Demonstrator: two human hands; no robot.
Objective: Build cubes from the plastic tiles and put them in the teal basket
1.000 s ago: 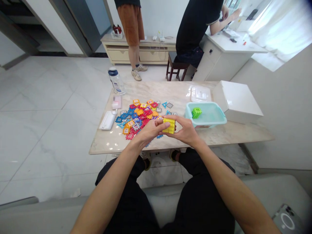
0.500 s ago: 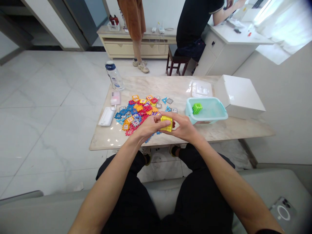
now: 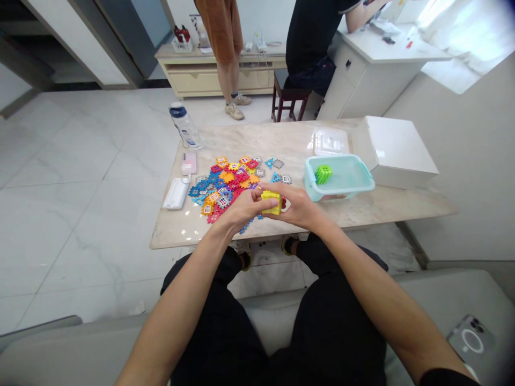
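Between my two hands is a stack of yellow plastic building pieces (image 3: 271, 203), held just above the front part of the table. My left hand (image 3: 248, 206) grips its left side, thumb lying across the front. My right hand (image 3: 300, 208) closes on it from the right, with fingers along the top and underneath. A bit of red shows at the stack's right side, partly hidden by the fingers. Left of and behind my hands lies a pile of colourful interlocking pieces (image 3: 227, 177). Green pieces (image 3: 323, 174) stand together inside a light-blue plastic bin (image 3: 354, 188) to the right.
Beyond the bin lie a clear lid (image 3: 330, 142) and a white box (image 3: 400, 153). At the table's left are a water bottle (image 3: 185, 127), a pink card (image 3: 189, 163) and a white power bank (image 3: 176, 193). Two people are at the back of the room.
The view has shifted slightly. Both hands keep their hold on the yellow stack, with hardly any change in grip. The pile and the bin's contents look the same.
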